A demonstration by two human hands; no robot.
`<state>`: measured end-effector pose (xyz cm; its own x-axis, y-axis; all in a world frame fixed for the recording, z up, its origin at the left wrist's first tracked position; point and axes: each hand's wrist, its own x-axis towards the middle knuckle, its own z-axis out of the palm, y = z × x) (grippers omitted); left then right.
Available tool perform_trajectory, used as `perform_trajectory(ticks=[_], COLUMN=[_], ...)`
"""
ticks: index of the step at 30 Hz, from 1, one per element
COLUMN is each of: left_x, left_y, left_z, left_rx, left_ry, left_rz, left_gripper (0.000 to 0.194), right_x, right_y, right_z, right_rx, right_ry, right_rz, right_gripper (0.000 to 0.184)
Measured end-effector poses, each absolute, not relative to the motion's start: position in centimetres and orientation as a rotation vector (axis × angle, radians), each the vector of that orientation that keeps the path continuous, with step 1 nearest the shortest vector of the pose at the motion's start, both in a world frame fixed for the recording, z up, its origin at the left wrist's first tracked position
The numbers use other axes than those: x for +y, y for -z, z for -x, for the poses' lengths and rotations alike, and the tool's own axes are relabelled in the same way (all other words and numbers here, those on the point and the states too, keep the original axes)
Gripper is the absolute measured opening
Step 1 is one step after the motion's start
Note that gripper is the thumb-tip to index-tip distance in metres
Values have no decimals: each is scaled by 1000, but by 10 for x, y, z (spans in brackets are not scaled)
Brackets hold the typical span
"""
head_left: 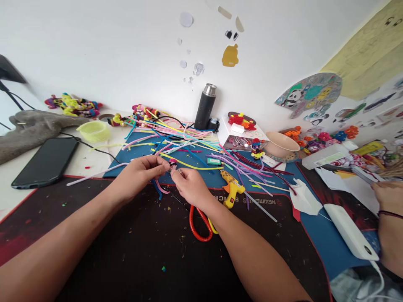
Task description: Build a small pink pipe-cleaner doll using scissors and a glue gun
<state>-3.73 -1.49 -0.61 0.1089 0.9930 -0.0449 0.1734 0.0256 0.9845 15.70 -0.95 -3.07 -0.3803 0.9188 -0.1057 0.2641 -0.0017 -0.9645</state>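
Both hands meet over the dark desk mat (132, 239). My left hand (147, 171) pinches a small pipe-cleaner figure (173, 162) with a pinkish-red top; blue and pink stems hang below the fingers. My right hand (191, 183) is closed on the same piece from the other side, its thumb and forefinger pressed together. The fingers hide most of the figure. Red-handled scissors (201, 240) lie under my right forearm. To the right rests a yellow glue gun (233, 189) with a clear glue stick in it. Loose pipe cleaners (176, 138) in many colours spread behind my hands.
A black thermos (206, 107) stands by the wall. At left are a phone (47, 161) and a yellow-green container (93, 132). Finished pipe-cleaner dolls (75, 105) lie behind. A beige bowl (281, 144) is at right. Another person's hand (388, 197) reaches in near a white device (350, 230).
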Motion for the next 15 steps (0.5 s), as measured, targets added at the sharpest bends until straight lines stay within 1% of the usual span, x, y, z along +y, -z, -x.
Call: perform_trajectory(ticks=[4,15], left_x=[-15,-16], left_y=[6,6], left_z=[36,35], left_rx=[1250,1261], left_ry=[-1011,-992], left_rz=[-1329,-1323], left_gripper=[53,54], right_x=[-10,-11], right_y=[25,24], right_z=[-156,-154], right_rx=[-1757,-1756], right_ry=[-1327,-1321], right_rz=[1281,1317], right_gripper=[47,43])
